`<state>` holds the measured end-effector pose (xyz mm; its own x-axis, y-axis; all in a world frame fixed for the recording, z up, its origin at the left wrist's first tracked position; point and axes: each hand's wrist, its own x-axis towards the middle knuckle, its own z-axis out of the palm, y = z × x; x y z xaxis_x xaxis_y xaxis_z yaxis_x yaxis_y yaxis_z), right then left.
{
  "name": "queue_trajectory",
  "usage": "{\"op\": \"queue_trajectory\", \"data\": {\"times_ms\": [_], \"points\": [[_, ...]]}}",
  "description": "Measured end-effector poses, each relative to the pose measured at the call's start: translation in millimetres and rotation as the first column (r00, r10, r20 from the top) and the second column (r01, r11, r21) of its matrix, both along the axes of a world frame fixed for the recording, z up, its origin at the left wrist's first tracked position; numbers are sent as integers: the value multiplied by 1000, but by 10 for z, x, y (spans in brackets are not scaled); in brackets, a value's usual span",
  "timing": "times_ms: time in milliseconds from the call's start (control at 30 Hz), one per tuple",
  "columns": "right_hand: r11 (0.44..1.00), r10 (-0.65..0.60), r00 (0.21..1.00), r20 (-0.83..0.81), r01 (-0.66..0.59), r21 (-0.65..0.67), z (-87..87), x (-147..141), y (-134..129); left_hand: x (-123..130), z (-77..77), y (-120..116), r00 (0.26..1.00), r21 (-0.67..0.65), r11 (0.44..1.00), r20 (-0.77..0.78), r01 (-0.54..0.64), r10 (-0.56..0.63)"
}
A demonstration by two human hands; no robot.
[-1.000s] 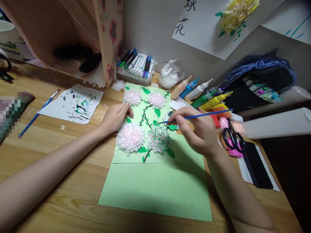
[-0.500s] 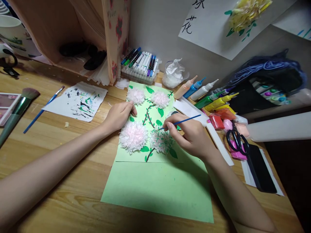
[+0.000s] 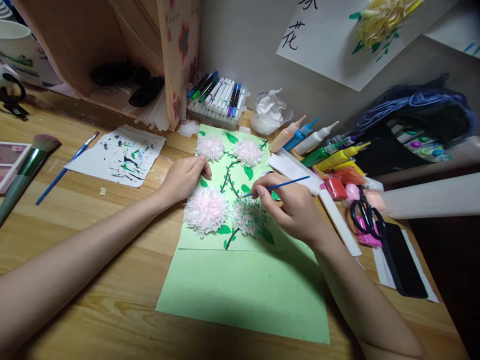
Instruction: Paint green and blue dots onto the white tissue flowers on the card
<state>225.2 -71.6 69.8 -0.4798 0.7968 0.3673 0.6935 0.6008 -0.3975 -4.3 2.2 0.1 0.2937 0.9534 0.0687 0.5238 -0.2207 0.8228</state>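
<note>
A thin blue paintbrush (image 3: 288, 184) is pinched in my right hand (image 3: 288, 205). Its tip is at the upper edge of a green-flecked white paper flower (image 3: 250, 216), the lower right one on a light green sheet (image 3: 240, 290). My left hand (image 3: 186, 176) rests on the sheet's left edge with its fingers curled in, nothing seen in them. Just below that hand is a pale pink ruffled flower (image 3: 206, 211). Two more pink flowers, one on the left (image 3: 210, 148) and one on the right (image 3: 247, 152), sit higher up among painted green leaves and dark stems.
Left lie a paint-stained cloth (image 3: 129, 159), another blue brush (image 3: 65, 172) and a large makeup brush (image 3: 30, 172). A marker box (image 3: 217, 100) and plastic cup (image 3: 267, 117) stand behind. Paint bottles (image 3: 318, 137), black scissors (image 3: 367, 217) and a black phone (image 3: 401, 260) are right.
The brush tip has shifted slightly left and up on the flecked flower, with my right hand moving a little. My left hand stays in place.
</note>
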Motion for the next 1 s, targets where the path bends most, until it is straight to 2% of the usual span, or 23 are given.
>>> {"op": "queue_trajectory", "data": {"times_ms": [533, 733, 867, 1000], "points": [[999, -18, 996, -82, 14, -48, -22, -12, -3, -2, -6, 4, 1000, 8, 1000, 4, 2, -2], [998, -11, 999, -39, 9, -58, 5, -9, 0, 5, -1, 0, 1000, -5, 1000, 13, 2, -2], [1000, -22, 988, -156, 21, -11, 36, 38, -5, 7, 3, -2, 1000, -14, 1000, 21, 6, -6], [998, -66, 941, -332, 70, -1, 44, 83, -27, 2, -7, 2, 1000, -7, 1000, 21, 7, -7]]}}
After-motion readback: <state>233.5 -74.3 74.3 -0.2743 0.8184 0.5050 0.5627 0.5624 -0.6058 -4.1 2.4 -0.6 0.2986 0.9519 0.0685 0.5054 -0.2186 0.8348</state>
